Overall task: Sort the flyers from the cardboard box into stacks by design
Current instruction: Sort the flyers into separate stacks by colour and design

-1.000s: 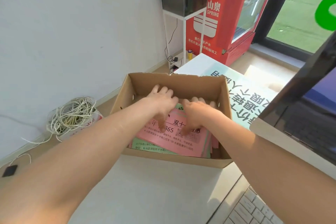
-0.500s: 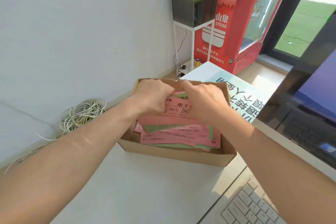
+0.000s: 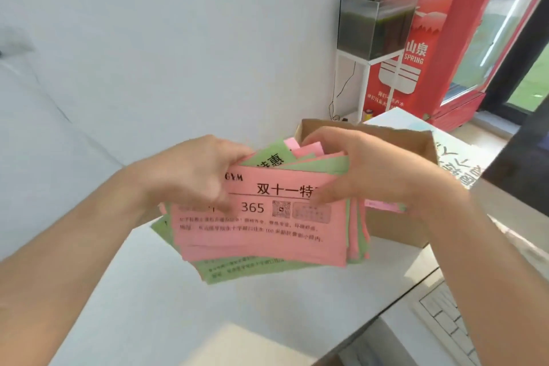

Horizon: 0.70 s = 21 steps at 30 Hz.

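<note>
**Bundle lifted out of the box**

The mixed pink and green flyers [image 3: 261, 235] have come up out of the cardboard box [image 3: 398, 229] — held now above the table [image 3: 148, 306], in front of it. The left hand [image 3: 202, 175] and right hand [image 3: 365, 175] each clamp one end, thumbs on top — sorting can start.

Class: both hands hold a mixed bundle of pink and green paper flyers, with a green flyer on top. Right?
No. The head view shows a pink paper flyer on top; the left hand and right hand do hold the mixed pink-and-green bundle.
</note>
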Each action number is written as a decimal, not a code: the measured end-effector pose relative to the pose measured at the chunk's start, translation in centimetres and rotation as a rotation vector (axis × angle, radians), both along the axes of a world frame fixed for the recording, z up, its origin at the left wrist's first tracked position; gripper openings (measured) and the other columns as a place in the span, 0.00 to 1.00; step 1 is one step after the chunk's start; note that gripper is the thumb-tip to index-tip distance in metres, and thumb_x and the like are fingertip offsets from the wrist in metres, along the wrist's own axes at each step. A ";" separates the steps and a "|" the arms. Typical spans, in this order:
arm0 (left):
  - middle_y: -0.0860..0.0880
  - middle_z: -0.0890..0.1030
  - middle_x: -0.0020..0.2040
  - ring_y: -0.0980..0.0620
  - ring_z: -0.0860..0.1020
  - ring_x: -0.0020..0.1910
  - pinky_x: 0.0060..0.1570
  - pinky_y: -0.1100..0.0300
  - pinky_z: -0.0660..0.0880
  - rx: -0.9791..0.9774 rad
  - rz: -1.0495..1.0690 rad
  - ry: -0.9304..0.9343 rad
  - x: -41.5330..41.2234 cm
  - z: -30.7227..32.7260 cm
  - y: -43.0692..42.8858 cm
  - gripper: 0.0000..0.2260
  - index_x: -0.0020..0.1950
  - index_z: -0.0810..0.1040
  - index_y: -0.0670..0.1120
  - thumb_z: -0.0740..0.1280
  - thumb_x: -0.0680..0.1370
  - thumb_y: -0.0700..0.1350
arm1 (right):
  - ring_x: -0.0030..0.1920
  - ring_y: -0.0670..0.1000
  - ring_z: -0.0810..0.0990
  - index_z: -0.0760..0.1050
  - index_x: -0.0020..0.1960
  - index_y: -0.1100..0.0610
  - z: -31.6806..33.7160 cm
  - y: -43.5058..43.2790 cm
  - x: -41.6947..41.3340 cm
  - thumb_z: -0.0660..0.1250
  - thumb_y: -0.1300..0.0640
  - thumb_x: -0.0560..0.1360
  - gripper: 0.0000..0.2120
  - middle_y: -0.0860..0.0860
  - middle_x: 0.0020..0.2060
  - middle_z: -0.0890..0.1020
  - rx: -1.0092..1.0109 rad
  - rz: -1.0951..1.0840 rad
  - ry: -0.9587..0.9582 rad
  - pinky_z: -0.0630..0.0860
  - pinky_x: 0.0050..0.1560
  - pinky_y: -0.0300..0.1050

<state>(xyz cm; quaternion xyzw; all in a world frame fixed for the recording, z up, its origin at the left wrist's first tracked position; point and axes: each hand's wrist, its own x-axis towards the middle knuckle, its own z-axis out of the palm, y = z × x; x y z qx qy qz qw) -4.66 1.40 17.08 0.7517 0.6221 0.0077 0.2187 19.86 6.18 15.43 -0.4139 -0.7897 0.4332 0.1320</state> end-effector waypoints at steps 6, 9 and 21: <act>0.54 0.75 0.60 0.56 0.74 0.57 0.55 0.60 0.71 -0.050 0.176 0.046 -5.8 -13.1 -4.6 0.33 0.67 0.64 0.59 0.76 0.67 0.51 | 0.60 0.54 0.76 0.66 0.69 0.49 -15.5 -3.1 -7.0 0.76 0.57 0.67 0.34 0.51 0.62 0.76 -0.116 -0.311 -0.124 0.73 0.57 0.45; 0.49 0.51 0.77 0.48 0.51 0.75 0.73 0.48 0.52 0.058 0.115 0.198 -5.7 -19.6 -9.0 0.36 0.76 0.48 0.61 0.55 0.71 0.72 | 0.70 0.58 0.64 0.53 0.75 0.45 -19.6 -7.6 -7.6 0.68 0.50 0.73 0.36 0.55 0.71 0.63 0.180 -0.392 -0.432 0.68 0.64 0.55; 0.50 0.70 0.71 0.48 0.70 0.69 0.65 0.47 0.59 0.114 0.082 0.161 -3.8 -26.0 -16.9 0.24 0.70 0.67 0.60 0.45 0.79 0.65 | 0.67 0.54 0.70 0.70 0.67 0.42 -22.6 -14.5 -7.2 0.65 0.44 0.75 0.20 0.46 0.68 0.70 0.397 -0.130 -0.489 0.72 0.54 0.53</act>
